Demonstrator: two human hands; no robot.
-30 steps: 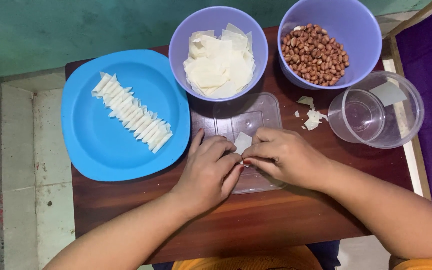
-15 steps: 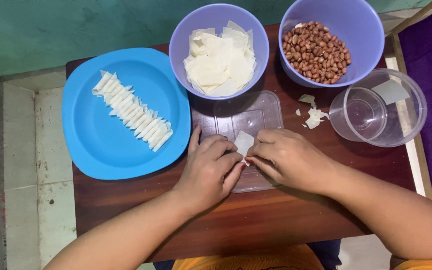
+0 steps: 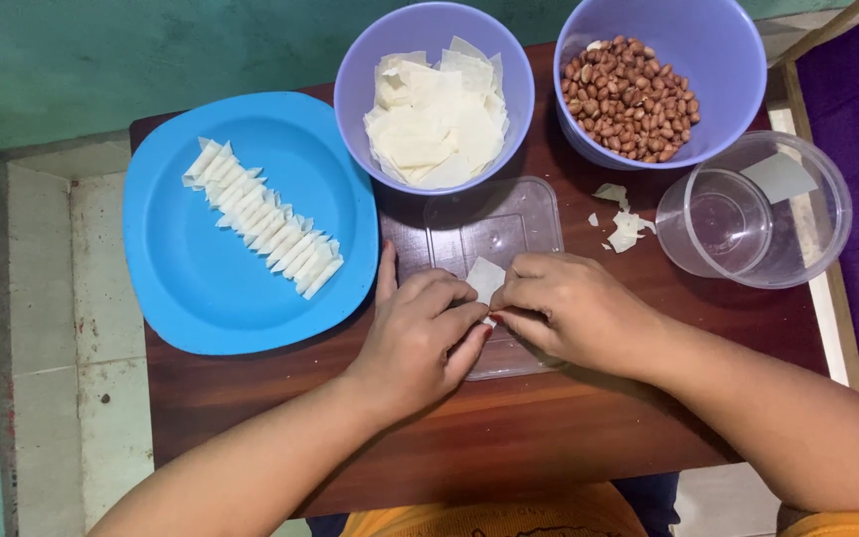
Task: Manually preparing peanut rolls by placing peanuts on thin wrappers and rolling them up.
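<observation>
I look straight down on a small dark brown wooden table (image 3: 509,438). My left hand (image 3: 420,338) and right hand (image 3: 569,310) meet at its middle, fingertips together, both pinched onto one small pale square dough wrapper (image 3: 486,278). The wrapper sits between the two hands, its upper corner sticking up above my fingers, over a clear flat rectangular plastic lid (image 3: 494,224) that lies on the table under them.

To the left rests a round bright blue plastic plate (image 3: 201,288), carrying a slanted row of folded white wrapper pieces (image 3: 262,221), laid overlapping. Beyond my hands stands a lilac plastic bowl (image 3: 360,89) filled with a loose pile of flat pale wrappers (image 3: 434,114). Just beside it to the right is a second lilac bowl (image 3: 718,50) holding brown-skinned peanuts (image 3: 633,99). At the right edge sits a clear round plastic container (image 3: 758,214), and a few torn wrapper scraps (image 3: 620,229) lie on the table between it and the lid.
</observation>
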